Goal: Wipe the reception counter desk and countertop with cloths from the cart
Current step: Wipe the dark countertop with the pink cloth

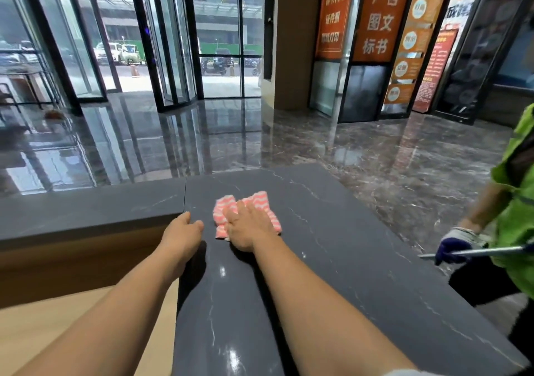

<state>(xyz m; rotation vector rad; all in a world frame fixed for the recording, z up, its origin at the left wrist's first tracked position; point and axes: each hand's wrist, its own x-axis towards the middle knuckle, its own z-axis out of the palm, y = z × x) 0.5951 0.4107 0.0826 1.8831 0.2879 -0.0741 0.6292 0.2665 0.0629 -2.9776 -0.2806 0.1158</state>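
Note:
A pink-and-white striped cloth (pixel 260 200) lies on the dark grey marble countertop (pixel 346 260), near its far end. My right hand (pixel 250 226) lies flat on the cloth with straight fingers, pressing it to the stone. My left hand (pixel 182 232) rests at the countertop's left edge, just left of the cloth, fingers loosely bent over the rim and holding nothing. Below and left of the counter is the lower light wooden desk surface (pixel 43 312).
A second grey counter section (pixel 86 210) runs off to the left. At the right edge stands another person in a green vest (pixel 517 202), with a blue-gloved hand (pixel 450 248) holding a metal pole. Beyond lies a glossy marble floor (pixel 289 141), glass doors and orange signs.

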